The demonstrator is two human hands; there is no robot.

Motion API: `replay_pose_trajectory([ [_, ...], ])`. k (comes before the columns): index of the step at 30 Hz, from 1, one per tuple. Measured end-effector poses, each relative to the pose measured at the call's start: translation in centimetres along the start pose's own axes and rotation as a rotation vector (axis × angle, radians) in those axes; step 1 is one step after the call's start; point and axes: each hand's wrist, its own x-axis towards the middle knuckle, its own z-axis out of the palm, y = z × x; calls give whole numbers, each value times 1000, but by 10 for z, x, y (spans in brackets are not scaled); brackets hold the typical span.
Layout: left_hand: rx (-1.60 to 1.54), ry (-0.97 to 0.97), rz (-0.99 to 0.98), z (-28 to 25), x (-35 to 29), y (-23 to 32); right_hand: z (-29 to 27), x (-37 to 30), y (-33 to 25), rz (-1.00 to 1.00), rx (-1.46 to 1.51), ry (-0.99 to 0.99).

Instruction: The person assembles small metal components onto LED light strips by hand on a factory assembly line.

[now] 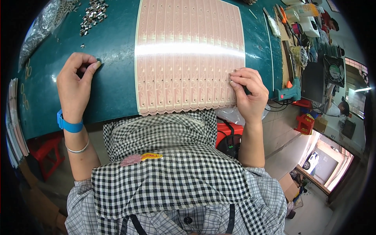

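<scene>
A large pale pink panel (188,80), divided into long narrow strips with rows of small dots, lies on the green tabletop before me. To its left my left hand (76,76) hovers low with thumb and forefinger pinched together; a tiny dark bit shows at their tips, too small to name. My right hand (250,88) is over the panel's right edge. Its thumb and fingers come together near the outermost strip, and what they hold, if anything, is hidden. Small metal pieces (93,16) are heaped at the far left, with a single metal piece (82,46) apart from them.
A clear plastic bag (43,29) of small parts lies at the far left, above several rubber bands (25,96). On the right are a green glue gun (288,93), a fan (335,69), tools and bottles. Red stools (47,156) stand below the table.
</scene>
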Motion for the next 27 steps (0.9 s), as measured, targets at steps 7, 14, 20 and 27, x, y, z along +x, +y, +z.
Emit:
replay_pose_trajectory([
  [7, -14, 6, 2, 1, 0, -6, 4, 2, -3, -74, -81, -7],
  [14, -481, 130, 4, -7, -10, 25, 1, 4, -9, -56, -138, -42],
  [20, -1090, -251, -74, 10, -19, 79, -19, 17, -27, 153, 107, -66],
  [27, -1198, -491, -206, 48, -25, 114, 11, 33, -72, 120, 584, -184],
])
